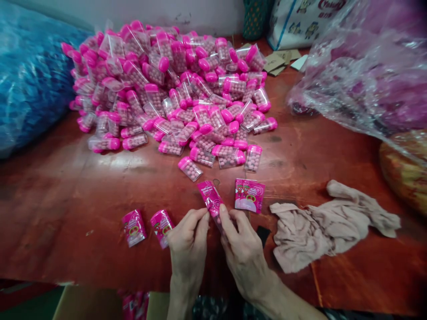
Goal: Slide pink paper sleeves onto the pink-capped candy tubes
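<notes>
Near the table's front edge, my left hand (191,238) and my right hand (242,246) pinch a pink printed wrapper (210,194) from both sides. Pale pink balls show in its lower part, between my fingers. Two wrapped packs, one at the far left (134,227) and one beside my left hand (161,226), lie on the table. Just beyond my right hand rests a small stack of flat pink wrappers (249,195). A large heap of clear containers with pink caps (160,93) holds pink balls.
A blue plastic-covered bag (30,75) bulges at the left of the wooden table (83,191). To the right are a crumpled beige cloth (320,226), a clear plastic bag with pink contents (373,66) and a round yellowish thing (407,169). Cardboard pieces (278,61) lie behind.
</notes>
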Demonstrator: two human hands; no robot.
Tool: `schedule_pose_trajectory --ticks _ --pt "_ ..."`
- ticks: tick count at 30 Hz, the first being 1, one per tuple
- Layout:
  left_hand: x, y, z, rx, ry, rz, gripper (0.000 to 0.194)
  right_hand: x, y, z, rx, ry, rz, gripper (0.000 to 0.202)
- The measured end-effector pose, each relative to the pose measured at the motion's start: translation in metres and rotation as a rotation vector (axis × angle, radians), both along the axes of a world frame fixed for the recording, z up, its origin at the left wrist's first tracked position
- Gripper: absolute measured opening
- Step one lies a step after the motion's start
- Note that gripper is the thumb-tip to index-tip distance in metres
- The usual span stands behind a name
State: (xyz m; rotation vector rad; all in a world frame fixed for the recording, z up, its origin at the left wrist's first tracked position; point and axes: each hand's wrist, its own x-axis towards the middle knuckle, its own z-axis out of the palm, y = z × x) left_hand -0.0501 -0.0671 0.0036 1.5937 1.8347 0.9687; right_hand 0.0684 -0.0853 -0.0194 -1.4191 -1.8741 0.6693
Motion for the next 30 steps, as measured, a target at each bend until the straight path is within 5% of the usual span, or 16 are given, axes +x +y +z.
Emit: schedule_pose_trajectory --ticks 8,17,23,30 --pt "0.005 0.002 0.003 -0.019 0.065 0.042 0.010 0.000 -0.001 -0.006 -0.021 0.025 -0.007 0.049" --pt "0.011 0.004 -0.003 -0.206 -0.685 0.246 0.016 0.001 0.004 -0.009 -0.018 0.149 -0.016 0.055" --pt "0.012 0.010 -0.004 -0.291 -1.018 0.357 0.016 0.004 0.006 -0.006 -0.028 0.178 0.038 0.052" --pt "0.012 0.014 0.001 -0.402 -1.202 0.327 0.014 0.004 0.010 0.007 -0.176 0.392 0.050 0.049"
